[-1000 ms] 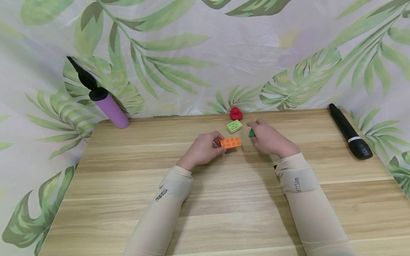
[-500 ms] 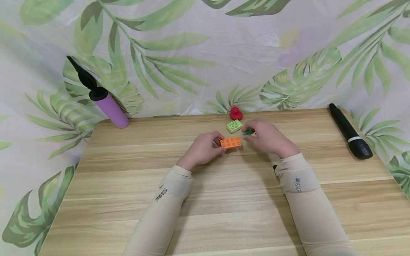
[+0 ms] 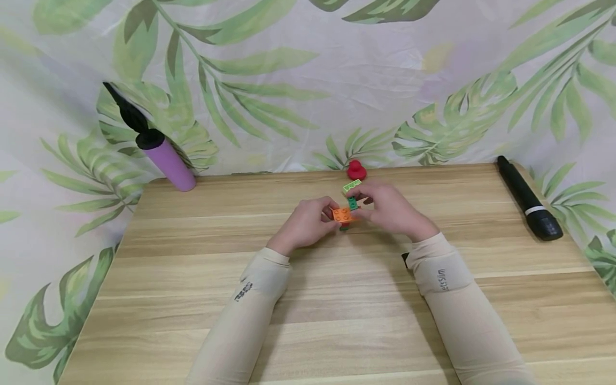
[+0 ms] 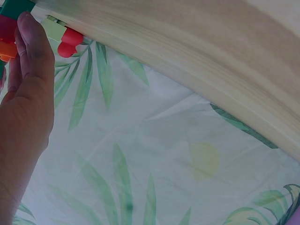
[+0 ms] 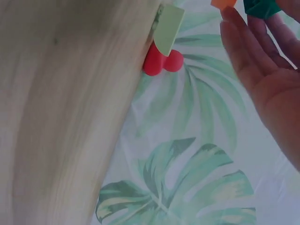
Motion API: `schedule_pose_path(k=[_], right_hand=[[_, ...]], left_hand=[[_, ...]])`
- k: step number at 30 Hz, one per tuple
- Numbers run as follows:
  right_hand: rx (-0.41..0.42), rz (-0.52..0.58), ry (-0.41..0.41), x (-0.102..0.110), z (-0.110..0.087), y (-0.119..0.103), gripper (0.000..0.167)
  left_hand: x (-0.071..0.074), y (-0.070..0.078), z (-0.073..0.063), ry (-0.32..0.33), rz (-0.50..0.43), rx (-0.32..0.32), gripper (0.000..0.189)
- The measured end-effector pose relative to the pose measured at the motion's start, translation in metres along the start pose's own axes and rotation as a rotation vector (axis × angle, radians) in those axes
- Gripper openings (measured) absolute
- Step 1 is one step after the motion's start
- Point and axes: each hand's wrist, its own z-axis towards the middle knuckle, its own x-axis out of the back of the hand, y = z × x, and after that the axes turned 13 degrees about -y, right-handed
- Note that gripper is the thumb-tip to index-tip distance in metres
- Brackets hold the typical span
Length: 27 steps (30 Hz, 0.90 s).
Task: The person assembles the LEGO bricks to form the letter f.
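Observation:
My left hand (image 3: 308, 223) grips a small stack of toy building bricks from its left side. An orange brick (image 3: 340, 214) tops the stack, studs up; below it in the left wrist view are a red brick (image 4: 6, 29) and a dark green brick (image 4: 18, 7). Between thumb and fingers, my right hand (image 3: 392, 209) pinches another green brick (image 3: 353, 202). It is right at the orange brick's far edge and overlaps it in the head view, with the right thumb covering the orange brick's right end.
Just beyond the hands lies a light green brick (image 3: 351, 186), with a red toy duck (image 3: 356, 170) behind it at the table's back edge. A purple hand pump (image 3: 170, 163) stands back left. A black microphone (image 3: 529, 206) lies at the right. Leaf-patterned cloth backs the wooden table (image 3: 308, 321).
My right hand has moved left with the green brick, from beside the light green brick to the orange brick, turning it on the way. The left hand has stayed nearly still.

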Motion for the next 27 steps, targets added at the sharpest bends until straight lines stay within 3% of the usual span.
schedule_pose_path(k=[16,27], right_hand=[[-0.02,-0.052,-0.016,-0.01,0.007,-0.003,0.035],[-0.028,-0.063,-0.006,-0.012,0.008,-0.003,0.031]], left_hand=[[0.0,-0.001,0.001,-0.001,-0.036,-0.018,0.031],[0.001,-0.001,0.0,0.008,-0.003,-0.012,0.029]])
